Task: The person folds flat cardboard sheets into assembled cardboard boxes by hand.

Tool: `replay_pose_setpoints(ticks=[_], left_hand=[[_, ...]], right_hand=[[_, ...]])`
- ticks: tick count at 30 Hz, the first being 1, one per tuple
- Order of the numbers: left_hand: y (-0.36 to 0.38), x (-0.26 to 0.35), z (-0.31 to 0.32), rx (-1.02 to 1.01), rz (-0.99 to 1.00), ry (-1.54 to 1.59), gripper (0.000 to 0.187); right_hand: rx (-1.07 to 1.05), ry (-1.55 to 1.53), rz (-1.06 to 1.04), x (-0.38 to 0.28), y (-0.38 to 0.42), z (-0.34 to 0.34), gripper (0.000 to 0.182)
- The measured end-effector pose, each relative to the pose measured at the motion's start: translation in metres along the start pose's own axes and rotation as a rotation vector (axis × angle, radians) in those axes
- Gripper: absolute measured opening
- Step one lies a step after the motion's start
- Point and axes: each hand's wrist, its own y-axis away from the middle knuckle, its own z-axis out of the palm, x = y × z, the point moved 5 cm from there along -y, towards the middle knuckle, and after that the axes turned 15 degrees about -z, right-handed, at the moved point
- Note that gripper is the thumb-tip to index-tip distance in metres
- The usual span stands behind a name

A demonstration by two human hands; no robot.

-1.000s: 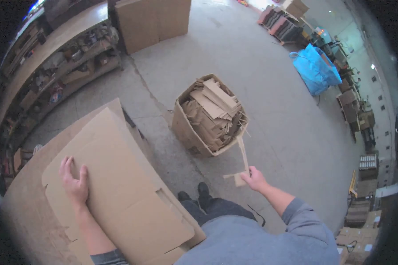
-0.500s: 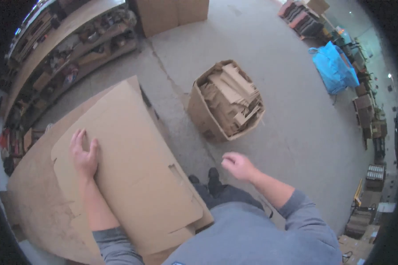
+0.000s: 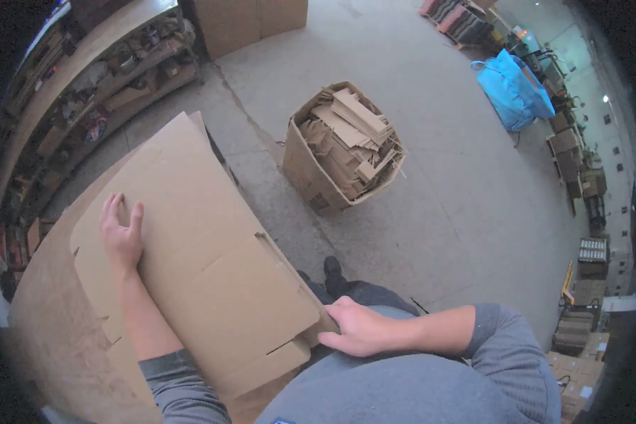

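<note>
A large flat cardboard sheet (image 3: 198,233) with cut slots and tabs lies over a table (image 3: 56,339) in front of me on the left. My left hand (image 3: 122,237) rests on top of it near the far left edge, fingers stretched and thumb apart. At the sheet's near right corner, my right hand (image 3: 360,328) has its thumb and fingers closed at the cardboard edge, close against my body. Another cardboard layer shows beneath along the right side.
On the floor ahead stands a cardboard box (image 3: 307,180) full of cardboard scraps. A cluttered shelf (image 3: 120,81) runs along the far left. A bigger box (image 3: 251,25) stands at the back, a blue bag (image 3: 512,92) and stacked goods at the right.
My right hand has come down and left, from the air over the floor to the sheet's near right corner. My left hand stays flat on the sheet. The view has shifted slightly.
</note>
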Motion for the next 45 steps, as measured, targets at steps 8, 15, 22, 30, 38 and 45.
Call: replay_pose_setpoints(ticks=[8, 15, 22, 30, 38, 45], left_hand=[[-0.001, -0.002, 0.001, 0.005, 0.034, -0.022, 0.059], [0.000, -0.007, 0.002, -0.017, 0.051, -0.001, 0.057], [0.001, -0.004, -0.002, 0.008, 0.027, 0.028, 0.050], [0.006, -0.005, 0.000, -0.006, 0.032, 0.030, 0.050], [0.000, -0.006, 0.002, 0.085, 0.049, -0.009, 0.047], [-0.002, -0.008, 0.002, 0.046, 0.023, 0.004, 0.047]], right_hand=[[0.077, -0.135, 0.040, 0.018, -0.021, -0.020, 0.036], [0.007, -0.062, -0.098, 0.029, -0.040, -0.019, 0.026], [0.107, 0.066, -0.273, 0.057, -0.034, -0.108, 0.041], [0.498, 0.793, -0.825, 0.052, -0.027, -0.172, 0.018], [0.902, 0.007, 0.135, 0.237, 0.012, -0.163, 0.045], [1.200, 0.043, -0.080, 0.201, -0.061, -0.269, 0.059]])
